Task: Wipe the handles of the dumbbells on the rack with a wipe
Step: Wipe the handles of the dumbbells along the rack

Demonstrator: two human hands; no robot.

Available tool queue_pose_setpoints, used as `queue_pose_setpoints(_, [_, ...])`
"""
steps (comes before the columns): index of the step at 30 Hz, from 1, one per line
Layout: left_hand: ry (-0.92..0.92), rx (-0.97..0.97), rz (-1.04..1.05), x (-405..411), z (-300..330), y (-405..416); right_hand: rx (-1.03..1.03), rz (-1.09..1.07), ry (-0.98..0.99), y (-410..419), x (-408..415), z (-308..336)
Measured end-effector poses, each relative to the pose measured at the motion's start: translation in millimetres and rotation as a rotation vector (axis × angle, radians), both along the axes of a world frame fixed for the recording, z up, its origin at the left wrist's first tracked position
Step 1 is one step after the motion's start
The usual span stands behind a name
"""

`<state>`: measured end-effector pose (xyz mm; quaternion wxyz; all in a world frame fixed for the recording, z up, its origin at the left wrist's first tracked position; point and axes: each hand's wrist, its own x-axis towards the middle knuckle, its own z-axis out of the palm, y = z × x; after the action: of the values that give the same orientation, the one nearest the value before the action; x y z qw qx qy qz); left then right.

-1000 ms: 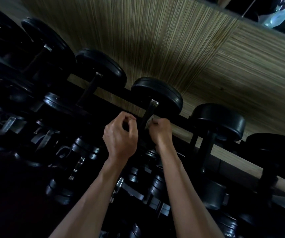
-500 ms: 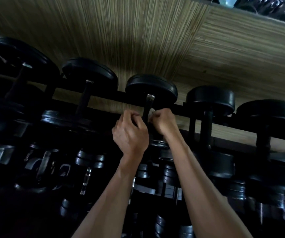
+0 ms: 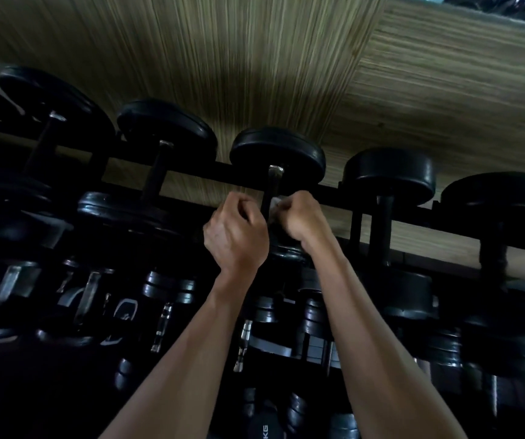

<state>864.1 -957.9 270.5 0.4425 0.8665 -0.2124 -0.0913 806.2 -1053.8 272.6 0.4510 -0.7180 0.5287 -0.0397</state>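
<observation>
1. Two hands raised side by side at the middle of the rack's top rail [image 3: 223,170], both knuckles-up around one dumbbell handle [image 3: 273,188].
2. Left hand [image 3: 237,237]: fingers curled tight just left of the handle; cannot tell what it grips, palm side hidden.
3. Right hand [image 3: 304,217]: fingers curled, pinching a white wipe [image 3: 275,205] against the right side of the handle.
4. Wipe: only a small crumpled patch showing, between the two hands, touching the lower part of the handle.
5. Handle: dark, with a bright metal collar at the top, running up into a black round dumbbell head [image 3: 277,153] that sits over the top rail.
6. Along the same rail: two more black dumbbells [image 3: 166,125] toward the left end and two toward the right end [image 3: 389,172], each apart from its neighbour.
7. Below the rail: lower tiers crowded with smaller dark dumbbells [image 3: 169,286], some with chrome handles; blurred and dim.
8. Behind the rack: striped wood-grain wall panel [image 3: 255,58].
</observation>
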Motion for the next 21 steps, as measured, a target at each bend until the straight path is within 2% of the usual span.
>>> queue_pose_setpoints(5, [-0.004, 0.020, -0.042, 1, 1, 0, 0.041, -0.200, 0.083, -14, 24, -1])
queue_pose_setpoints(12, [-0.031, 0.124, -0.170, 6, 2, 2, 0.000, -0.071, 0.170, 0, 14, 2])
queue_pose_setpoints(17, [-0.026, 0.158, -0.223, 10, -1, 2, -0.011, -0.269, 0.030, -12, 27, 2])
queue_pose_setpoints(21, [-0.055, 0.115, -0.182, 9, -2, 1, 0.074, -0.250, 0.038, -8, 17, -7])
